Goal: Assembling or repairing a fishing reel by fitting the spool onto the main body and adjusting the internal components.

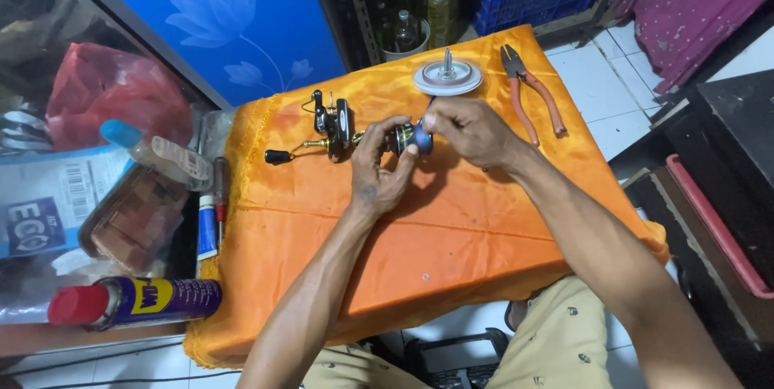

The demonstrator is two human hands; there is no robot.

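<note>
Both hands meet over the far middle of an orange cloth [451,228] spread across a small table. The left hand [377,170] curls around the body of a black and gold fishing reel [343,133], fingers closed on it from the near side, seemingly to keep it from turning. The reel's crank arm sticks out to the left, ending in a black knob [278,157] that rests on the cloth. The right hand [468,129] comes in from the right and pinches a small blue-tipped piece [422,139] at the reel's right end, thumb and fingertips tight on it; what that piece is I cannot make out, since the fingers cover most of it.

Just beyond the hands lies a pale round spool [447,77] with a short spindle standing up from its middle, set flat so it cannot roll. To its right, a pair of pliers with orange handles [532,95] lies within easy reach.

Off the cloth on the left, a blue and yellow spray can with a red cap [137,302] lies on its side, near a small tube [208,224], a screwdriver [219,187] and a clear bottle with a blue cap [153,151]. A red plastic bag [113,91] sits behind them. The shelves at the far side are dark and their contents hard to read.
</note>
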